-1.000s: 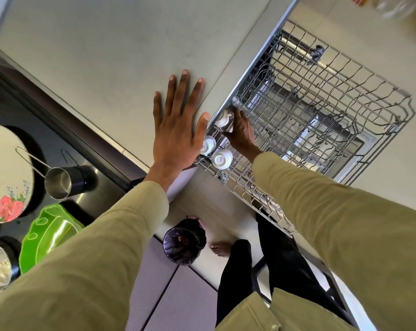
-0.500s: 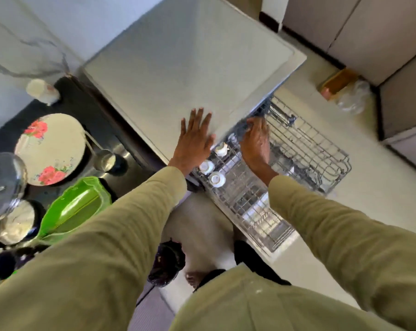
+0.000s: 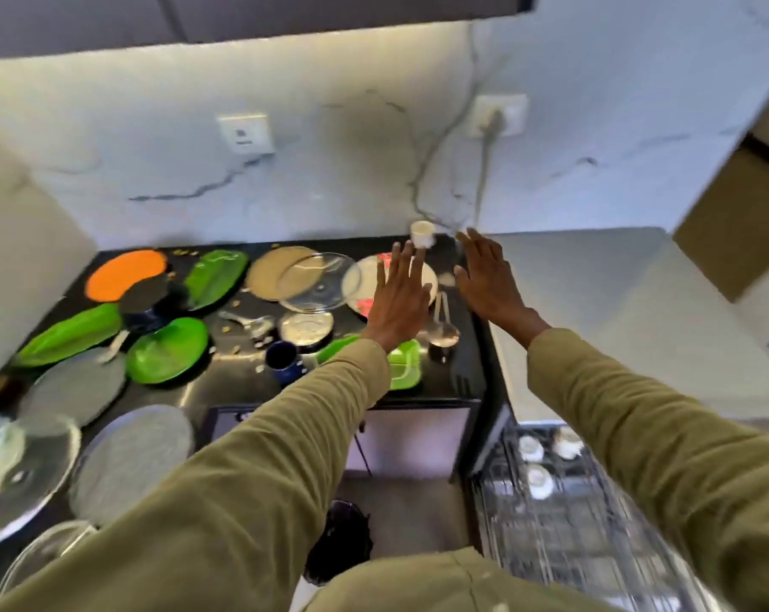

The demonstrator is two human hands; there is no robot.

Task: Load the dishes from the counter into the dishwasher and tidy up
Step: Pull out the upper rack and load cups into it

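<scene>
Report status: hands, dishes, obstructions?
Left hand and right hand open, over counter. White cup just ahead, untouched. Three cups in rack. Nothing blocking.

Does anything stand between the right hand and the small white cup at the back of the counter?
Nothing visible does. The right hand is open above the counter's right end, its fingertips just short of the white cup by the wall. The left hand hovers beside it over the floral plate, off that line. The frame is motion-blurred.
</scene>
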